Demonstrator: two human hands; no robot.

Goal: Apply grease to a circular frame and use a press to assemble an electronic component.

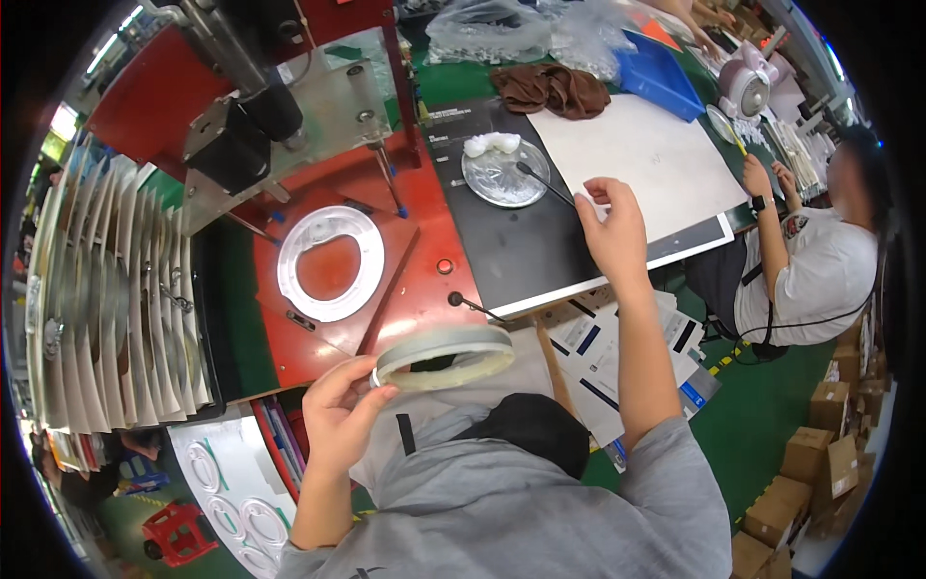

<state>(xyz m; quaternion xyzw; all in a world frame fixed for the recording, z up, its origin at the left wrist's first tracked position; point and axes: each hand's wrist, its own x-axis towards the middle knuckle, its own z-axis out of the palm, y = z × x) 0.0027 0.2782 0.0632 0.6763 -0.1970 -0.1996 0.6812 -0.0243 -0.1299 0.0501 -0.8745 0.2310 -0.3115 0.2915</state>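
My left hand (340, 410) pinches the edge of a ring-shaped part (446, 340), pale inside with a grey outer band, tilted over my lap. Further right, my right hand (615, 230) grips the end of a thin black stick with a dark rounded tip (546, 181); whether it is a brush or a swab I cannot tell. Its tip is over a shallow clear round dish (508, 183). White fluffy wads (491, 144) sit at the dish's far rim. On the red press to the left lies a white ring (290, 262) with a wide opening.
The press's clear plate (333, 101) and posts stand above the white ring. Sheets stacked upright (116, 299) fill the left side. A brown cloth (550, 90), a blue tray (658, 77) and a white board (641, 159) lie behind the dish. Another person (820, 261) sits at right.
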